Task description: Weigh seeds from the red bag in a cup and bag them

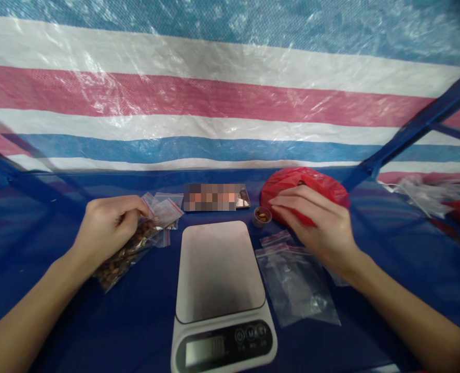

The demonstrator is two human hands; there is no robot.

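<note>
My left hand (111, 225) is closed, its thumb and forefinger pinching the top edge of a clear zip bag (123, 254) filled with small brown pieces that look like nuts or seeds. That bag lies partly over several smaller zip bags (167, 210). My right hand (319, 223) reaches in front of a red plastic bag (303, 181), its fingers stretched out and slightly bent. Just left of those fingertips stands a small clear cup (261, 216) with a few brown pieces in it. Between my hands sits a white kitchen scale (221, 274) with a bare metal plate.
Flat clear zip bags (297, 285) lie right of the scale. Behind it is a phone-like dark slab (245, 197), mostly blurred out. A striped tarp (214, 98) hangs behind the blue table (144, 331). At right are a blue frame bar (412, 129) and clear plastic (424, 194).
</note>
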